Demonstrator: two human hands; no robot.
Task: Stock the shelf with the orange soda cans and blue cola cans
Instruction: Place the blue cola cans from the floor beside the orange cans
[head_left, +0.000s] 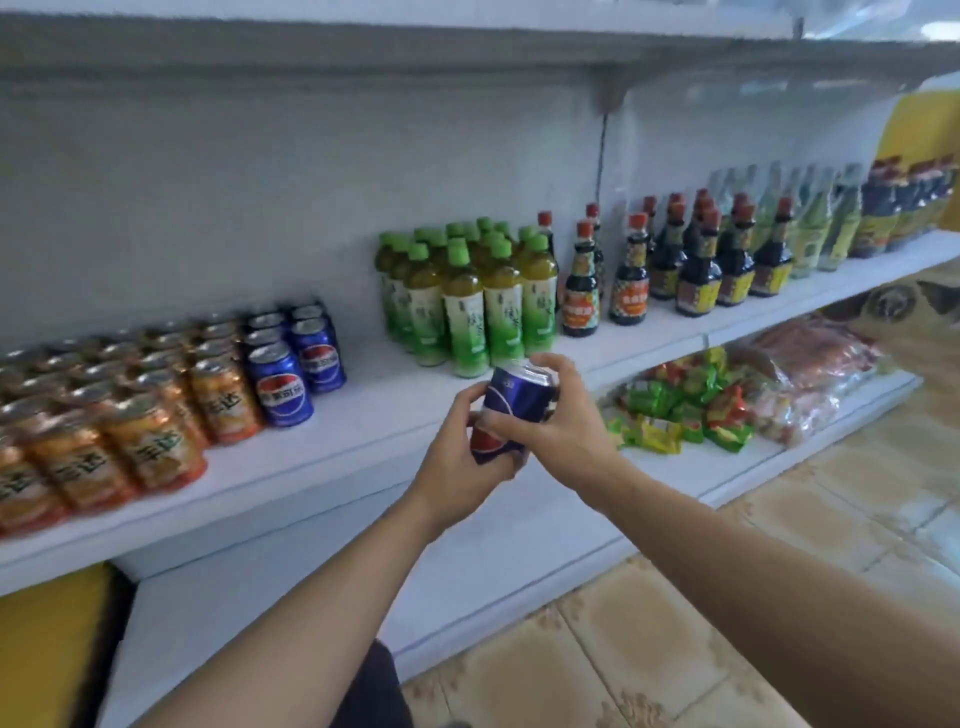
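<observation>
Both hands are on one blue aluminium cola can (514, 402), tilted, just off the front edge of the white metal shelf (374, 415). The left hand (457, 462) cups the bottom and the right hand (569, 423) wraps the top, each grip curled snug round it. Looks like a two-handed steady before setting it down, though blur makes the finger detail iffy. From it, the shelved blue cola cans (296, 369) sit at ten o'clock, with rows of orange soda cans (130, 426) beyond at nine. There's bare shelf between those and the green-capped tea bottles (467, 296) at twelve, which I'd say are the thing to bump. Dark sauce bottles (680, 265) at two.
</observation>
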